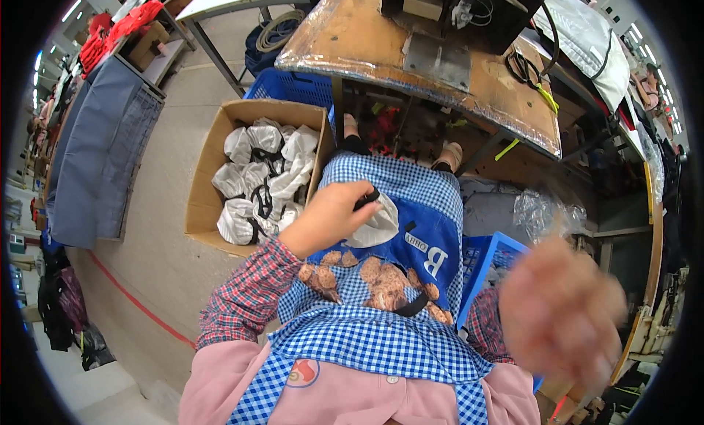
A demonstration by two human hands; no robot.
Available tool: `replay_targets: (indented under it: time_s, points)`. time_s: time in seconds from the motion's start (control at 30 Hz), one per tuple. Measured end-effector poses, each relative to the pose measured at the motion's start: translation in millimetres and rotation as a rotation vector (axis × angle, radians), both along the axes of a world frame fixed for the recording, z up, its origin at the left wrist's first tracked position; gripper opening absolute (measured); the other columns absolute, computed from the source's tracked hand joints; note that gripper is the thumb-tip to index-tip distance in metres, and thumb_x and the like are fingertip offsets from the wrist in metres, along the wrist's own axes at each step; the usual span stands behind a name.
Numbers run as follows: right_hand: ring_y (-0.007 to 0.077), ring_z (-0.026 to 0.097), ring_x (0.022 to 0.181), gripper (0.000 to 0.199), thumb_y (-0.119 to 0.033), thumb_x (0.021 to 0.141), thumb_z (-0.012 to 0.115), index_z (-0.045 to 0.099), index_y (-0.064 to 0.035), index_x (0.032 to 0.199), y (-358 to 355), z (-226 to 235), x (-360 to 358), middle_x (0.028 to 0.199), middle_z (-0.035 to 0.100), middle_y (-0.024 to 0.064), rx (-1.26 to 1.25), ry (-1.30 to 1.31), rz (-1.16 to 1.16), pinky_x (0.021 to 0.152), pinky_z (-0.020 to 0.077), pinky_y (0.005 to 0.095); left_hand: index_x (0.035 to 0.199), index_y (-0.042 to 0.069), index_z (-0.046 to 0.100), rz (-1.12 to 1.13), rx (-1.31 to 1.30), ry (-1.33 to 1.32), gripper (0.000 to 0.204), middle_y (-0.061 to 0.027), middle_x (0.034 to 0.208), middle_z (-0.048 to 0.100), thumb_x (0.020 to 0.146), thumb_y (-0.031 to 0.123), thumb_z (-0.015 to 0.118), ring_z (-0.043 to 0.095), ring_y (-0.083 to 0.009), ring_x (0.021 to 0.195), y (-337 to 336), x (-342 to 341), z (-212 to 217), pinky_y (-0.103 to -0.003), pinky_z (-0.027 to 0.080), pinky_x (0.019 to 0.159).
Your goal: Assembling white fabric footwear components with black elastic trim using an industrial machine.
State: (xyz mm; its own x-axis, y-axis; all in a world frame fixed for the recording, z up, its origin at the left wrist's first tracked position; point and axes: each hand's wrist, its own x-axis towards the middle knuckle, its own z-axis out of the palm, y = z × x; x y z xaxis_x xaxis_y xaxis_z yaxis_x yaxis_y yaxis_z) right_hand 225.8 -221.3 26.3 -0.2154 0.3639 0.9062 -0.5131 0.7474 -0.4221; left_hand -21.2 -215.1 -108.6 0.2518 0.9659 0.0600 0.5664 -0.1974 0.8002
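Note:
My left hand [334, 212] pinches the black band of a white cup-shaped fabric piece [379, 225] above my lap. The fabric hangs beside the fingers, over my blue checked apron [389, 176]. My right hand [565, 311] is raised on the right, over the blue crate [495, 253], and motion smears its fingers; whether it holds anything cannot be made out. On the apron lie a black strip [414, 305] and a small dark piece [410, 225]. Left of my lap, a cardboard box [202, 183] holds several similar white fabric pieces [253, 179] with black bands.
A worn wooden worktable [345, 47] wrapped in clear film stands ahead, with a dark machine [469, 14] on it. Another blue crate [293, 88] sits behind the box. Crumpled clear plastic [546, 212] lies at the right. A grey-covered rack [99, 161] stands far left.

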Motion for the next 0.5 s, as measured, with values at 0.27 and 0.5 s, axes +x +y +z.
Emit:
replay_targets:
  time_s: [0.27, 0.5]
  points:
    - [0.0228, 0.06, 0.092, 0.02, -0.012, 0.09, 0.056, 0.062, 0.0007, 0.104, -19, 62, 10, 0.103, 0.063, 0.0108, 0.19, 0.2, 0.078, 0.081, 0.0473, 0.033, 0.104, -0.005, 0.057, -0.175, 0.212, 0.131, 0.033, -0.0213, 0.099, 0.059, 0.083, 0.018, 0.067, 0.055, -0.0382, 0.097, -7, -5, -28, -0.044, 0.044, 0.087]
    - [0.0254, 0.061, 0.096, 0.025, -0.013, 0.087, 0.06, 0.062, -0.0001, 0.109, -29, 79, 18, 0.107, 0.064, 0.0116, 0.239, 0.238, 0.03, 0.084, 0.0474, 0.0344, 0.12, 0.0, 0.055, -0.191, 0.226, 0.329, 0.042, -0.0171, 0.118, 0.057, 0.079, 0.005, 0.058, 0.052, -0.0354, 0.112, -16, -22, -27, -0.049, 0.033, 0.106]
